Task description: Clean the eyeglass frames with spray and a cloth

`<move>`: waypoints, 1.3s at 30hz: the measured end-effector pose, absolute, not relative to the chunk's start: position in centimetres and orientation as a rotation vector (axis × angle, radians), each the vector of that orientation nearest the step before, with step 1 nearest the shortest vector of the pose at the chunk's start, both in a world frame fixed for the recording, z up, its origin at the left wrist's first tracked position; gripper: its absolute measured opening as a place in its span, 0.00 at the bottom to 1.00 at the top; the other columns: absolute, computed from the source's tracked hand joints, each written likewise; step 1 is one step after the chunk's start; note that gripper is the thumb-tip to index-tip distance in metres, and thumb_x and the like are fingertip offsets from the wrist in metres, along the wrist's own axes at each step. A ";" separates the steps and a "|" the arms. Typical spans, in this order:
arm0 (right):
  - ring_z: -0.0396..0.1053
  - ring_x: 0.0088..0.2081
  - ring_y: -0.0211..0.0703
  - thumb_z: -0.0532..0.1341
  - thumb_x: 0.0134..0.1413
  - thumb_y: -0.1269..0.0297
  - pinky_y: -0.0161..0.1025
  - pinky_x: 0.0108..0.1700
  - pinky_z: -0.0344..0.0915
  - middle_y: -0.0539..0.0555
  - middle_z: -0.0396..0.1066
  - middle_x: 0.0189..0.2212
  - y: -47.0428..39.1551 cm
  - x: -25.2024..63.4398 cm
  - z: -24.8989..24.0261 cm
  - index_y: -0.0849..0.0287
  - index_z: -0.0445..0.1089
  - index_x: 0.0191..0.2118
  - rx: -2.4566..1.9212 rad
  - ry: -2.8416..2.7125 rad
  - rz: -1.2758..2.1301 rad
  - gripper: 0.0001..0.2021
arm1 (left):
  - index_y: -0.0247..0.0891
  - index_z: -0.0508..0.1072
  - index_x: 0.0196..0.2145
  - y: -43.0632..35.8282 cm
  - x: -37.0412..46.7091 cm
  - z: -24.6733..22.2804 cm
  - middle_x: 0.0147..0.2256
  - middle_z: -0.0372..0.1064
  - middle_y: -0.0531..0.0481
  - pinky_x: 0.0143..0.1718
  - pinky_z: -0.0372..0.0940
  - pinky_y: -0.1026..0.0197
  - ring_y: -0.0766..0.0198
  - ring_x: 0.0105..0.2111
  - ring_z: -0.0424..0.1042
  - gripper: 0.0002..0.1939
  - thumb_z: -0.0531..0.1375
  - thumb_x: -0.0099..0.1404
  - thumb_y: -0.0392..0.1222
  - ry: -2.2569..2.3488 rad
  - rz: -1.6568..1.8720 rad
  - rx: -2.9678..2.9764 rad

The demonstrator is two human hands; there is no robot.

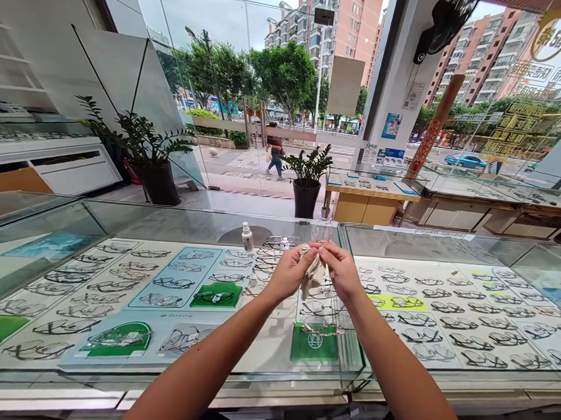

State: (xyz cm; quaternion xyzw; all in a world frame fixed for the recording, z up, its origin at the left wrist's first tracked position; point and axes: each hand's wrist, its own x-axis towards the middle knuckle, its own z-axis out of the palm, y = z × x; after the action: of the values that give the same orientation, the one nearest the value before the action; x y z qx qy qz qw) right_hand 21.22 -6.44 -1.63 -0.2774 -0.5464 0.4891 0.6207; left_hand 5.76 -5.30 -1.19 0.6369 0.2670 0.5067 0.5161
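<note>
The person's 2 bare hands meet over the long glass display counter [120, 226]. The left hand [290, 274] is closed around a soft pale cleaning cloth [313, 275], and the cloth hangs down between both hands. The right hand [340, 273] is closed too, with its fingertips [322, 245] pinched on a pair of thin clear-lens wire glasses [321, 232]. The glasses sit just above the fingertips and are hard to see, because the frame is so thin.

It looks like the person is wiping the glasses with the cloth. To do this well, the right hand should hold the frame by its edge and not press on the lens. The left hand should rub softly, with only the cloth touching the lens. Pushing hard could bend the thin wire.

A small white spray bottle [247, 236] stands on the glass, just past the left hand and a bit to its left. Another pair of thin-framed glasses [324, 328] lies on the glass below the hands, closer to the person. Many rows of glasses on pale trays [445, 306] lie under the glass on both sides of the hands.
</note>
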 end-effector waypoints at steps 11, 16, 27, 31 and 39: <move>0.73 0.47 0.51 0.77 0.47 0.54 0.48 0.58 0.67 0.54 0.79 0.38 -6.8 20.9 -0.9 0.52 0.80 0.33 -0.619 -1.073 1.234 0.11 | 0.37 0.76 0.39 -5.6 5.5 -0.5 0.36 0.75 0.47 0.40 0.67 0.58 0.57 0.37 0.73 0.22 0.67 0.65 0.61 0.684 1.218 1.644; 0.73 0.44 0.49 0.77 0.45 0.55 0.47 0.54 0.69 0.54 0.79 0.38 -6.7 21.1 -0.8 0.53 0.81 0.33 -0.639 -1.033 1.261 0.11 | 0.38 0.71 0.33 -5.8 5.6 -0.6 0.27 0.69 0.51 0.29 0.64 0.60 0.62 0.26 0.68 0.25 0.59 0.70 0.66 0.683 1.124 1.618; 0.72 0.43 0.48 0.76 0.46 0.57 0.45 0.53 0.68 0.53 0.78 0.37 -6.3 20.6 -1.7 0.52 0.81 0.34 -0.631 -1.015 1.235 0.10 | 0.36 0.73 0.32 -5.7 5.9 -0.8 0.27 0.65 0.53 0.32 0.59 0.63 0.65 0.28 0.62 0.24 0.63 0.68 0.63 0.733 1.240 1.623; 0.72 0.41 0.46 0.76 0.48 0.56 0.43 0.50 0.69 0.53 0.79 0.37 -6.4 20.8 -1.4 0.53 0.81 0.34 -0.615 -1.018 1.230 0.10 | 0.37 0.69 0.28 -5.6 6.0 -1.0 0.26 0.64 0.53 0.32 0.61 0.62 0.65 0.27 0.62 0.28 0.59 0.70 0.66 0.758 1.302 1.642; 0.73 0.40 0.40 0.76 0.50 0.58 0.37 0.41 0.67 0.51 0.81 0.43 -5.3 23.0 -1.2 0.53 0.79 0.37 -0.531 -0.849 1.264 0.10 | 0.39 0.70 0.35 -3.6 1.8 1.1 0.26 0.67 0.52 0.23 0.61 0.66 0.67 0.23 0.65 0.26 0.59 0.70 0.68 0.975 1.713 1.427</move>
State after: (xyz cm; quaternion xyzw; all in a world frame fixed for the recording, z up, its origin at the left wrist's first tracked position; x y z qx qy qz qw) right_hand 22.98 -5.33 -1.20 -0.2378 -0.3801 0.5656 0.6921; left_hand 1.75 -3.61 1.13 0.5501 0.3757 0.6603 0.3467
